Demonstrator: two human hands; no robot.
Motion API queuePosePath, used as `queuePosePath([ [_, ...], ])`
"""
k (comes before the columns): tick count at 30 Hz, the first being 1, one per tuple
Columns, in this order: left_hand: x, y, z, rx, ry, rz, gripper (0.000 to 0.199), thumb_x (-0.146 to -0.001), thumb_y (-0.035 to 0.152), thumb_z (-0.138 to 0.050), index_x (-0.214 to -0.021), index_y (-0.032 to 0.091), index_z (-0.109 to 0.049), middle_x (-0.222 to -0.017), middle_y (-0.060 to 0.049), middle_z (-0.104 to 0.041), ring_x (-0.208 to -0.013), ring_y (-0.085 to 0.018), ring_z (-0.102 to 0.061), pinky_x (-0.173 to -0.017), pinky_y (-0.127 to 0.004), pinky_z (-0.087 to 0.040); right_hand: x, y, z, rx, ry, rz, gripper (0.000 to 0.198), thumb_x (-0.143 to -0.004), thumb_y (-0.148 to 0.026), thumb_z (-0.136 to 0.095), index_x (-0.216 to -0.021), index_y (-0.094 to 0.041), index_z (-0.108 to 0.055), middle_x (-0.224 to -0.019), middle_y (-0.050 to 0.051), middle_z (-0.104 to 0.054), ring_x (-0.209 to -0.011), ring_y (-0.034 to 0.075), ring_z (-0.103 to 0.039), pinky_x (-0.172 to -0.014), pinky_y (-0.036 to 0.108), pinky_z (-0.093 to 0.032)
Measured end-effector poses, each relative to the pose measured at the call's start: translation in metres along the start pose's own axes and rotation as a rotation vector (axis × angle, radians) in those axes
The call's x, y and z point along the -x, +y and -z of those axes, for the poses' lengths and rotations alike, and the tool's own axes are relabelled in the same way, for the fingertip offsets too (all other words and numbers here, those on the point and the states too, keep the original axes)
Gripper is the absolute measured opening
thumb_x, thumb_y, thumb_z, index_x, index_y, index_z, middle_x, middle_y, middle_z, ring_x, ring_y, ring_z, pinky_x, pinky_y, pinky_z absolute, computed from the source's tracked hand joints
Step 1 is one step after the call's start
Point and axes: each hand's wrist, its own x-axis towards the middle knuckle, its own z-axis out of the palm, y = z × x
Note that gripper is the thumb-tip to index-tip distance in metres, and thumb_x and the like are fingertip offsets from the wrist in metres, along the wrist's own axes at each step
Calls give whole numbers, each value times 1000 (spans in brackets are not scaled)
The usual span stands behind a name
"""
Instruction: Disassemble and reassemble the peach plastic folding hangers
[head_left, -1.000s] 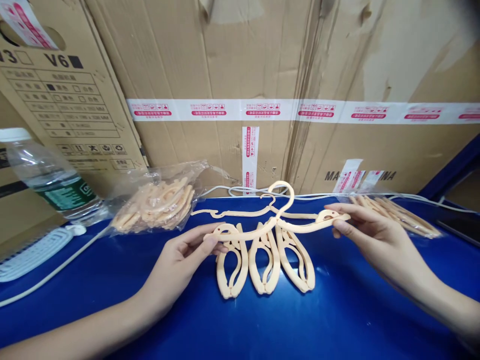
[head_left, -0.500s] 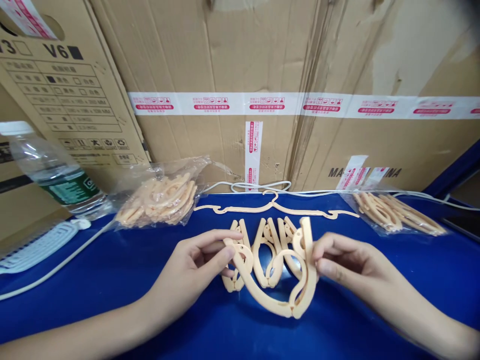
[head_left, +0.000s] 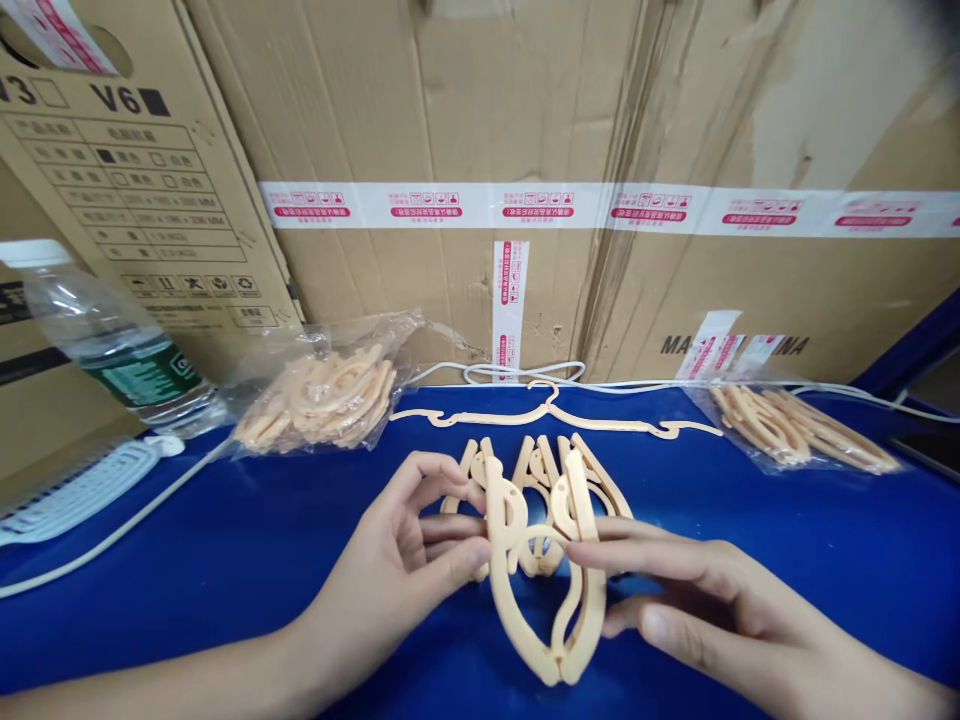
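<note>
At the near middle of the blue tabletop (head_left: 255, 570), head view, the only camera: a cream folding hanger (head_left: 591, 590) sits between the two hands, hinge end toward the wearer, its two arms drawn up into a narrow V with the curved hook piece lying inside. Whether it rests on the surface or is lifted, cannot tell. Step in hand, as judged: folding this hanger at its hinge, most of the way done, a gap remaining between the arms. Next move seems to call for light, even pressure inward from both sides, with the hook piece kept inside and fingertips clear of the gap. Left hand (head_left: 405, 545): half curled, thumb and fingers meeting at the left arm of the hanger in a light pinch. Right hand (head_left: 705, 600): loosely spread, index finger laid across the front of the right arm, another fingertip low at its outer edge, thumb standing off; firm grip or mere pressing, cannot tell. Just beyond the held piece, three folded hangers (head_left: 600, 473) lie side by side, partly covered by it and by the hands. Farther back, one opened hanger (head_left: 495, 418) lies flat, well apart from both hands, between the left bag of hangers (head_left: 334, 400) and the right bag of hangers (head_left: 757, 428).
</note>
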Motion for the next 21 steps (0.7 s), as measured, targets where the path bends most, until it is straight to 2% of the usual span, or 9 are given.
queuePosePath([
  [2, 4, 0, -1, -50, -52, -14, 23, -79, 15, -72, -93, 25, -57, -102, 0, -67, -93, -20, -71, -81, -29, -59, 0, 2, 0, -95, -28, -21, 33, -91, -38, -62, -123, -42, -63, -141, 0, -53, -126, 29, -53, -99, 45, -50],
  [4, 7, 2, -2, -132, -117, -15, 22, -82, 15, -69, -99, 26, -62, -114, -2, -66, -109, -23, -65, -96, -35, -53, 1, 4, -1, -161, -43, -30, 34, -92, -37, -61, -126, -43, -61, -146, -1, -46, -124, 29, -54, -96, 43, -53],
  [6, 10, 4, -3, -181, -188, -6, 27, -84, 15, -66, -107, 29, -64, -125, -3, -63, -118, -25, -60, -103, -40, -49, 1, 7, 0, -161, -38, -30, 36, -92, -36, -61, -127, -43, -60, -149, -1, -43, -127, 30, -51, -97, 43, -53],
  [10, 17, 5, -2, -276, -257, 21, 35, -86, 19, -64, -118, 33, -65, -140, -3, -54, -128, -28, -53, -107, -44, -45, 2, 12, 1, -88, 4, -20, 36, -92, -37, -60, -128, -44, -59, -147, -2, -45, -135, 31, -41, -98, 44, -51],
  [13, 23, 6, 2, -370, -281, 10, 43, -85, 21, -65, -125, 37, -62, -142, -3, -53, -132, -29, -49, -107, -44, -46, 3, 14, 2, -12, 38, -13, 36, -92, -39, -60, -127, -44, -59, -143, -2, -50, -140, 30, -33, -106, 46, -42],
  [15, 26, 7, 3, -385, -320, 14, 46, -87, 21, -64, -130, 37, -58, -144, -3, -51, -131, -29, -49, -106, -45, -47, 5, 13, 2, -8, 1, -40, 39, -92, -40, -60, -130, -45, -56, -148, -2, -44, -136, 31, -40, -107, 47, -42],
  [18, 24, 8, 3, -287, -408, 25, 51, -89, 15, -61, -135, 34, -53, -151, -4, -42, -130, -27, -51, -107, -46, -45, 8, 11, 2, -87, -116, -104, 43, -94, -38, -59, -135, -46, -50, -156, -3, -30, -121, 29, -57, -104, 45, -47],
  [21, 18, 8, -1, -111, -446, 48, 50, -92, 11, -58, -137, 32, -50, -152, -6, -41, -129, -26, -52, -109, -45, -42, 7, 7, 3, -129, -148, -93, 46, -94, -37, -58, -137, -47, -47, -155, -4, -33, -121, 27, -57, -106, 42, -45],
])
